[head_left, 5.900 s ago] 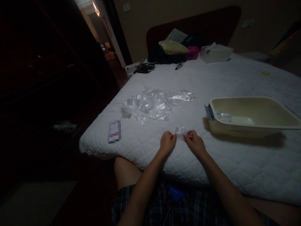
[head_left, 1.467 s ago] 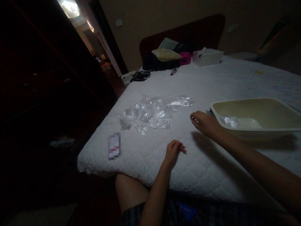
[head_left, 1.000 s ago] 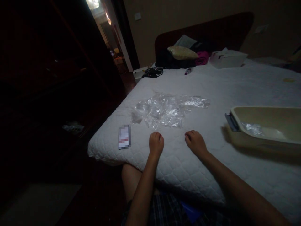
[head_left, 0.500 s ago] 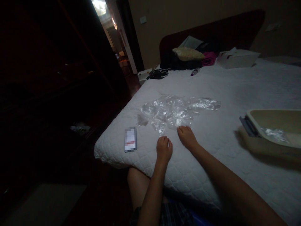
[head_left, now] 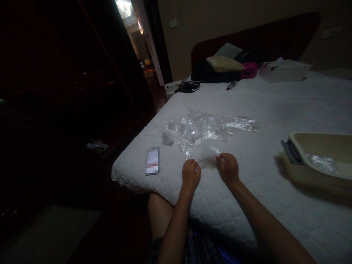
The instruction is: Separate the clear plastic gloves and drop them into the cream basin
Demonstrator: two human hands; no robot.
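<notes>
Our left hand [head_left: 191,175] rests knuckles up with the fingers [head_left: 189,164] curled loosely under; whether they pinch anything we cannot tell in the dim light. The left forearm runs back from it almost straight toward us, wrist unbent. Our right hand [head_left: 228,169] lies just beside it, a narrow gap between the two, palm down, fingers bent and drawn together at the tips – their grip is too dark to judge. The right forearm stretches in from the lower right at a slant, bare to the elbow – both wrists low
</notes>
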